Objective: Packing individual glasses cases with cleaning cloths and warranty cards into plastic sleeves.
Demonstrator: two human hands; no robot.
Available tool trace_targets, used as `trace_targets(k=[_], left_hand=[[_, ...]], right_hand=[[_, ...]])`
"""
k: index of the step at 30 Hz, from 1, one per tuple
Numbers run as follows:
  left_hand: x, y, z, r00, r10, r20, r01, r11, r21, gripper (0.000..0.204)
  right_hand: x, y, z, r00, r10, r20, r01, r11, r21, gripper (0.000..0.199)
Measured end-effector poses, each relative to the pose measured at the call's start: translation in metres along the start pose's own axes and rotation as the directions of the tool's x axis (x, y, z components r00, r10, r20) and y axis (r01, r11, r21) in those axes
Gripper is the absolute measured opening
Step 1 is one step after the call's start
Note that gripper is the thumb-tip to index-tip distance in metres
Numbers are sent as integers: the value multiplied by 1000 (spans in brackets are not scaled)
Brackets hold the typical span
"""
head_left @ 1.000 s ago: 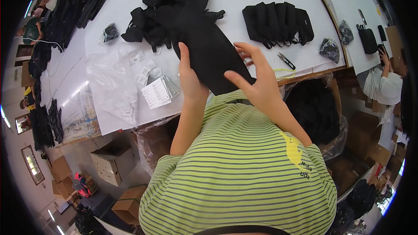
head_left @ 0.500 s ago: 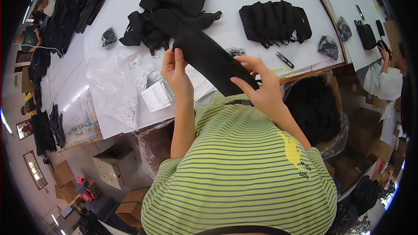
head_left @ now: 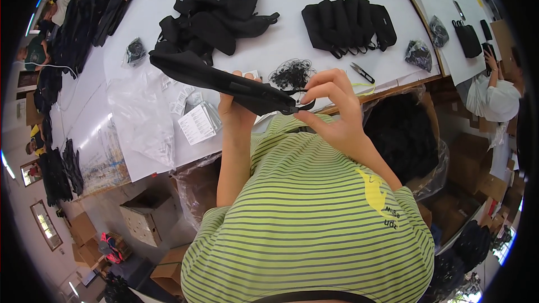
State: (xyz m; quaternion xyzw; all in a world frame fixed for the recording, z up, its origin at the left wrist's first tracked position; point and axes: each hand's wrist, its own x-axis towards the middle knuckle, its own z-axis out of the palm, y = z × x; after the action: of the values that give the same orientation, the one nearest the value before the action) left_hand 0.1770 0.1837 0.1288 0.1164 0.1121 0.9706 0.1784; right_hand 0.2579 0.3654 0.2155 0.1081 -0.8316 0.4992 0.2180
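Observation:
A long black fabric pouch (head_left: 216, 80) is held above the near edge of the table, tilted with its far end up to the left. My left hand (head_left: 236, 116) grips its middle from below, the fingers partly hidden behind it. At the pouch's near right end, my right hand (head_left: 341, 109) pinches a small black loop (head_left: 306, 101) between thumb and fingers. Just beyond that hand lies a tangle of thin black cords (head_left: 292, 73). Printed paper tags (head_left: 197, 124) lie in stacks beside my left hand, some hidden under the pouch.
Loose black pouches (head_left: 224, 17) are heaped at the far left, and a neat overlapping row of pouches (head_left: 351, 22) lies farther right. Thread snips (head_left: 365, 74), a clear plastic bag (head_left: 140, 115) and small bagged bundles (head_left: 419, 56) are on the white table (head_left: 292, 0). A co-worker (head_left: 499, 95) stands at right.
The pouch has turned onto its edge and swung flatter, its far end dropping to the left. My left hand has shifted beneath it; my right hand has moved to the loop. The cord tangle is uncovered.

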Motion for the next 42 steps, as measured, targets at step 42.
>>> trace_targets(k=[42], left_hand=[[-4, 1, 23, 960, -86, -265, 198, 878, 435, 39]], right_hand=[[37, -13, -23, 929, -260, 262, 274, 961, -19, 22]])
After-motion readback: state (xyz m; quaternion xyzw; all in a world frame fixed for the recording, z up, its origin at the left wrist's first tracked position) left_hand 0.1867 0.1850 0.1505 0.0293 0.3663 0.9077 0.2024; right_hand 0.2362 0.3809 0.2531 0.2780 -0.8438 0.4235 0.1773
